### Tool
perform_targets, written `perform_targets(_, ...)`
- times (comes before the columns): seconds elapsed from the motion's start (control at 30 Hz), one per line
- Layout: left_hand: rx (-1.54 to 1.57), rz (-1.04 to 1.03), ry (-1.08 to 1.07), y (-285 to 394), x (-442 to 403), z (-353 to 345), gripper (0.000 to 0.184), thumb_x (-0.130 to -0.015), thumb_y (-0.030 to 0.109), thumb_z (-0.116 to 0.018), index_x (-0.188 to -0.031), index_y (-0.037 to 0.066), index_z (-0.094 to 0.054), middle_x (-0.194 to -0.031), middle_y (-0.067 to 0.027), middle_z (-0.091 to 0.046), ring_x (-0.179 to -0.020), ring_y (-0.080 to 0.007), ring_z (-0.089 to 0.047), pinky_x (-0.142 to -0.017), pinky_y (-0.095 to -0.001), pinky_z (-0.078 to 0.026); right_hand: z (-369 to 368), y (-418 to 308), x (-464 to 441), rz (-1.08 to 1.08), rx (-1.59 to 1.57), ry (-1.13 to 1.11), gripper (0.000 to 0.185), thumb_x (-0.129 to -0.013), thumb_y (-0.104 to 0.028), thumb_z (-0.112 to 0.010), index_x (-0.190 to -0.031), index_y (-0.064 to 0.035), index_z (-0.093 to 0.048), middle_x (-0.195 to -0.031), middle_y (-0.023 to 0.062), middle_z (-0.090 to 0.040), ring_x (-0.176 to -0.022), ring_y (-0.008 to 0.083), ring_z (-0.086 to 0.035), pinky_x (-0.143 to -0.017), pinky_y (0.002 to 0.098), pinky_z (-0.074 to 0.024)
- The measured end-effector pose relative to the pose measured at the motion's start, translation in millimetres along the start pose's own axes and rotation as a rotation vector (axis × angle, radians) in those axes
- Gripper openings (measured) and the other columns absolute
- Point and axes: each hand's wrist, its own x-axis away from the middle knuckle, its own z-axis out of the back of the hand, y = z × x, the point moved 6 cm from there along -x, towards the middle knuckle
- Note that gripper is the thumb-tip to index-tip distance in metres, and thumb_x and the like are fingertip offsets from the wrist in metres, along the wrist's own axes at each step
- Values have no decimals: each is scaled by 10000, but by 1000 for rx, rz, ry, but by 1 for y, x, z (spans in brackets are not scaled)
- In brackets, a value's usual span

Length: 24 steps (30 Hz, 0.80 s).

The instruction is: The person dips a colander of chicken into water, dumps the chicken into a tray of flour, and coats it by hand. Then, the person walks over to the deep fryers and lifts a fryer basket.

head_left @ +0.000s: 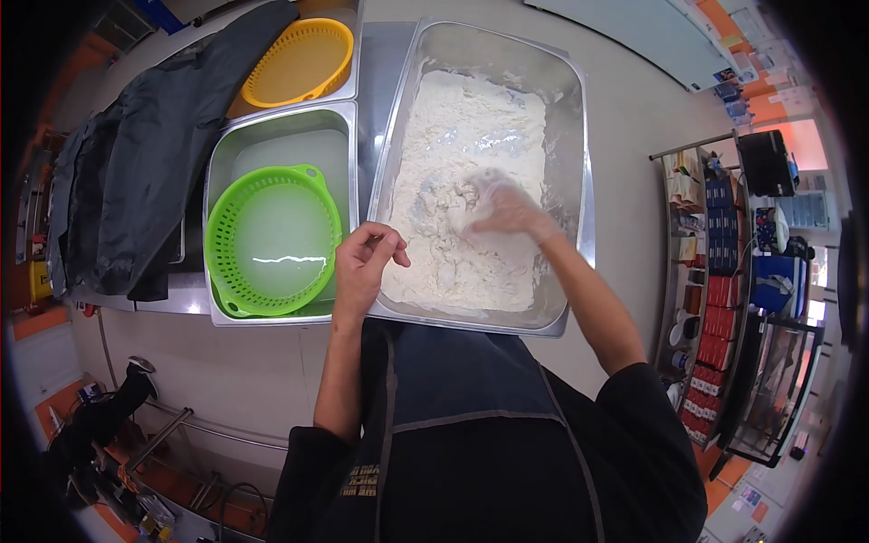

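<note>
My left hand (364,264) hovers at the left edge of a deep metal pan (587,213), its fingers curled in with nothing visible in them. White flour (493,118) covers the pan's bottom. Over the flour, right of the middle, is my right hand (507,210), dusted white and somewhat blurred, with thumb and fingers apart. Beside its fingers lie flour-coated lumps (448,204); their kind cannot be made out. Left of my left hand, a green perforated basket (328,213) sits in a metal container (348,127) and holds cloudy liquid (276,222).
A yellow perforated basket (344,50) with liquid stands beyond the green one. Dark cloth (149,136) drapes over the counter at the left. Shelves with boxes (721,235) stand at the right. Another person's dark-clad leg (122,398) shows at the lower left.
</note>
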Motion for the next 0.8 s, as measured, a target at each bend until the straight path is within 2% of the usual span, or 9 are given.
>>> perform_targets(0.07,10,4,3,1,1,-1,103,-863,67,-542,-835,-32,-554,-746,-89,-592,-622,-139,-588,-625,-258,-471,-15,-25,0,-14,191,-29,471,-695,-252,-617,-1074,9,-521,-890,189,-601,-795,285,-606,-740,342,-493)
perform_targets(0.13,-16,9,7,-1,1,1,104,-862,66,-542,-833,-33,-553,-746,-89,-592,-621,-139,-588,-626,-258,-472,-27,-36,3,-159,215,-187,363,-730,-207,-567,-1034,-11,-525,-825,165,-599,-757,257,-606,-696,337,-500)
perform_targets(0.17,-27,10,9,-1,0,1,104,-862,66,-542,-833,-33,-553,-746,-88,-592,-620,-139,-588,-627,-258,-473,-42,-39,4,-50,266,-120,232,-772,-161,-485,-963,-37,-530,-738,130,-580,-708,235,-594,-654,319,-500)
perform_targets(0.27,-2,3,11,0,1,0,102,-860,64,-543,-831,-33,-553,-744,-86,-592,-618,-138,-588,-629,-257,-473,-64,-36,23,91,260,-103,258,-814,-161,-455,-1006,-15,-550,-780,139,-611,-763,201,-609,-682,301,-495)
perform_targets(0.37,-8,7,8,-1,1,1,99,-860,64,-544,-834,-30,-552,-746,-85,-591,-620,-137,-588,-626,-255,-474,-77,6,16,-257,-1228,-148,311,-803,-165,-536,-1064,2,-566,-919,140,-637,-835,170,-603,-735,285,-482)
perform_targets(0.47,11,-2,11,0,1,1,93,-860,61,-542,-835,-28,-551,-745,-84,-589,-622,-136,-588,-620,-253,-473,8,-6,7,-132,-810,-179,368,-761,-175,-644,-1044,48,-569,-890,54,-626,-768,106,-565,-702,256,-469)
perform_targets(0.57,0,12,19,1,0,0,88,-859,54,-539,-830,-28,-551,-739,-83,-587,-623,-136,-587,-615,-253,-474,44,12,3,-190,-758,-110,503,-691,-124,-684,-1131,60,-525,-835,67,-614,-742,113,-556,-668,255,-467)
perform_targets(0.67,-15,6,16,1,0,-1,105,-865,66,-523,-815,-23,-545,-737,-89,-578,-615,-149,-577,-627,-269,-460,93,-10,5,-422,-679,-232,618,-674,-159,-687,-1202,75,-466,-813,90,-610,-717,122,-560,-624,258,-465)
perform_targets(0.8,-28,6,30,2,1,0,106,-864,69,-525,-811,-21,-544,-735,-86,-578,-615,-148,-577,-624,-266,-461,78,19,7,-493,-642,-175,642,-670,-177,-687,-1200,95,-449,-802,90,-606,-659,128,-548,-575,258,-458)
